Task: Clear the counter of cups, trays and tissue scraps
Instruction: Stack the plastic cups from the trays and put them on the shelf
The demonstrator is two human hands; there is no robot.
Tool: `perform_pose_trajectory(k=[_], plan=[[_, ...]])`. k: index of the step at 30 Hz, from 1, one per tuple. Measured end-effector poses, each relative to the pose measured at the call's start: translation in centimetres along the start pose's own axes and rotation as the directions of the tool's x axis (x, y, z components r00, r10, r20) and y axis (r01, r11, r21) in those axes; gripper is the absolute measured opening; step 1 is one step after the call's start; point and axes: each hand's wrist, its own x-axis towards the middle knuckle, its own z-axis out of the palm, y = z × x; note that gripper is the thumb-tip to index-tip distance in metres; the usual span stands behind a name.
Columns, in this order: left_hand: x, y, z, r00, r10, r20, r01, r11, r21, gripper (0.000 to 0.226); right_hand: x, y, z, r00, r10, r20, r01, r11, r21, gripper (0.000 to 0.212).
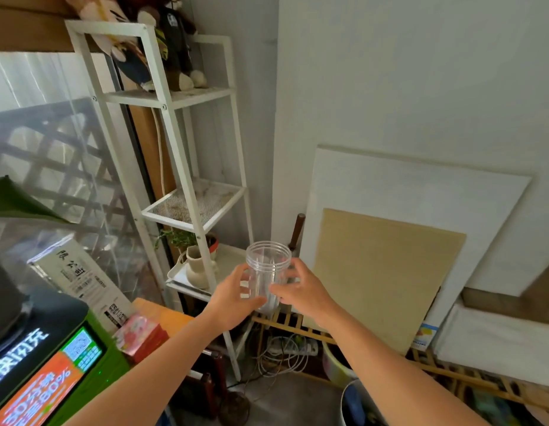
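Observation:
A clear plastic cup (268, 262) with a threaded rim is held upright in the air at the middle of the head view. My left hand (236, 298) grips its left side with curled fingers. My right hand (303, 292) grips its right side, thumb across the front. The cup looks empty. It hangs in front of the lowest shelf of a white metal rack (187, 167), above the floor.
The counter's orange corner (162, 312) at lower left carries a pink box (141, 333) and a green machine (67, 373). A ceramic vase (196, 269) stands on the rack. White and tan boards (386, 272) lean on the wall. A bin (356, 404) and cables lie below.

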Motion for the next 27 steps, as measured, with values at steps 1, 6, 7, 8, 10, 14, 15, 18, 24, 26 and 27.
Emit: perform_pose_trajectory(k=[1,6,7,8,10,14,15,18,24,26,27], plan=[[0.6,-0.3,-0.1,1.000,-0.006,-0.005,0.006,1.000,0.001,0.064,0.8,0.1,0.1,1.000,0.002,0.010,-0.002,1.000,0.004,0.065],[3.5,-1.4,-0.3,0.999,-0.040,-0.036,0.040,0.999,0.004,0.060,4.7,0.4,-0.1,0.999,0.011,0.047,-0.011,1.000,-0.004,0.074],[4.3,-1.5,-0.2,0.998,-0.049,-0.045,0.049,0.999,0.003,0.060,5.5,0.4,-0.3,0.998,0.010,0.054,-0.009,1.000,-0.009,0.072],[5.0,-1.7,-0.2,0.997,-0.057,-0.051,0.058,0.998,0.002,0.060,6.5,0.5,-0.5,0.998,0.007,0.064,-0.006,1.000,-0.019,0.069],[6.7,-1.9,0.1,0.995,-0.075,-0.058,0.075,0.997,0.000,0.062,8.5,0.7,-1.1,0.996,-0.001,0.085,0.004,0.999,-0.034,0.064],[11.0,-1.7,0.9,0.989,-0.116,-0.092,0.115,0.993,-0.009,0.061,12.9,1.0,-3.1,0.993,-0.021,0.116,0.028,0.998,-0.060,0.066],[12.2,-1.4,1.2,0.987,-0.125,-0.102,0.124,0.992,-0.016,0.061,14.1,1.0,-3.8,0.992,-0.023,0.125,0.031,0.997,-0.065,0.067],[15.5,-0.7,1.9,0.982,-0.147,-0.122,0.144,0.989,-0.035,0.065,17.8,1.1,-5.9,0.989,-0.029,0.145,0.041,0.996,-0.083,0.066],[20.3,-0.2,3.1,0.967,-0.203,-0.156,0.193,0.978,-0.076,0.059,23.9,1.8,-8.4,0.977,-0.032,0.209,0.058,0.991,-0.119,0.063],[21.2,-0.7,3.4,0.958,-0.227,-0.177,0.213,0.973,-0.090,0.056,25.4,2.3,-8.6,0.971,-0.035,0.238,0.064,0.991,-0.116,0.065],[21.6,-1.1,3.5,0.954,-0.235,-0.186,0.219,0.970,-0.102,0.057,26.0,2.5,-8.5,0.966,-0.036,0.256,0.068,0.991,-0.117,0.067]])
